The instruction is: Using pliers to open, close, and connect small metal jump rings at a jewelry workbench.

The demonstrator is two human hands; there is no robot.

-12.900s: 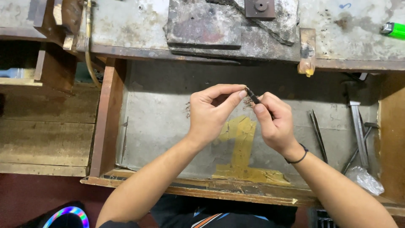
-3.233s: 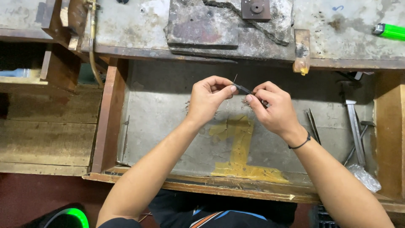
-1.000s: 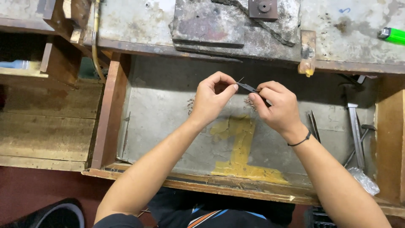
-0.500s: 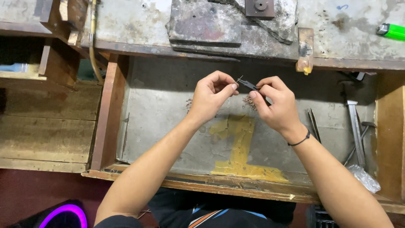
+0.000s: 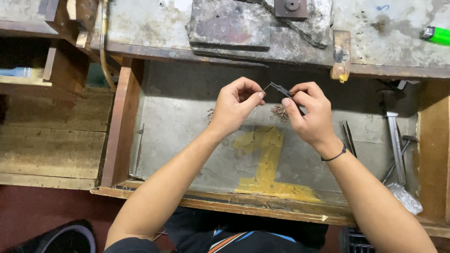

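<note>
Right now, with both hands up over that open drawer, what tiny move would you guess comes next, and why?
Probably a slight squeeze or twist of the small black pliers in the right hand. Their tips meet a thin metal wire pinched by the left hand, held above a little heap of tiny brownish metal pieces in the grey-lined wooden drawer.

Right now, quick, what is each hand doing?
Left hand: closed, pinching a thin wire.
Right hand: closed on small dark pliers, whose tip meets the wire.

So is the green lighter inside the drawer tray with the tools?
No, the green lighter lies up on the grey benchtop, outside the drawer tray.
</note>
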